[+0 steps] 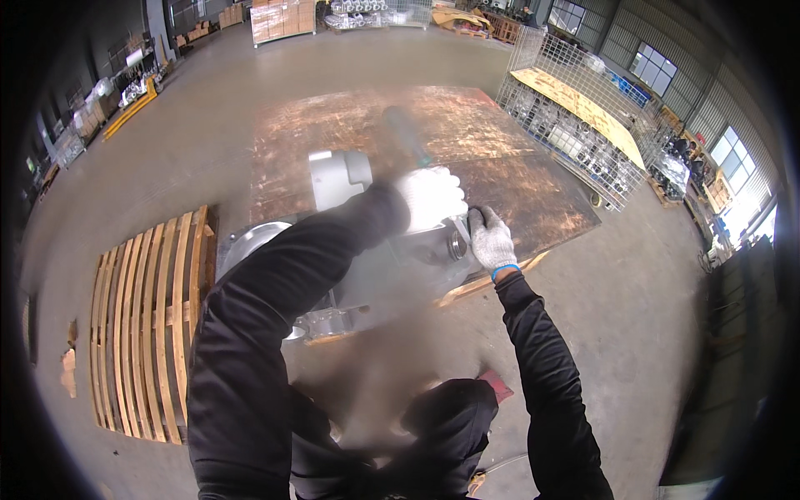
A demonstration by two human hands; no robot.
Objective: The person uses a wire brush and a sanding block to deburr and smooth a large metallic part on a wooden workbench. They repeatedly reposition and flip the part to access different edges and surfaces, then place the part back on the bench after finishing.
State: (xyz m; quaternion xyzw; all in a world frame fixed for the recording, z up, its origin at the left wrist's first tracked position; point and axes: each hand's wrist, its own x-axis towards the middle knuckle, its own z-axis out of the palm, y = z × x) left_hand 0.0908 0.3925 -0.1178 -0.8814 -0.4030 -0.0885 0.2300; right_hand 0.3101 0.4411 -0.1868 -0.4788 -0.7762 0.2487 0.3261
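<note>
My left hand [432, 198], in a white knit glove, is closed, its fingers curled over the far side of a grey metal casting [387, 271]. Directly beyond it, a hazy object with a dark green handle [405, 133] points toward its knuckles; I cannot tell whether the hand grips it. My right hand [492, 239], gloved with a blue cuff edge, has bent fingers at the casting's right end. A thin pale strip [462, 227] shows between the hands, its kind unclear. Near my right fingers is a round dark opening [457, 245] in the casting.
A pale grey metal housing [337, 177] stands on the worn wooden tabletop [333, 117]. Round silver parts [254, 237] lie at its left edge. A slatted wooden pallet [154, 325] is to the left. A wire cage [575, 117] of metal parts stands at far right.
</note>
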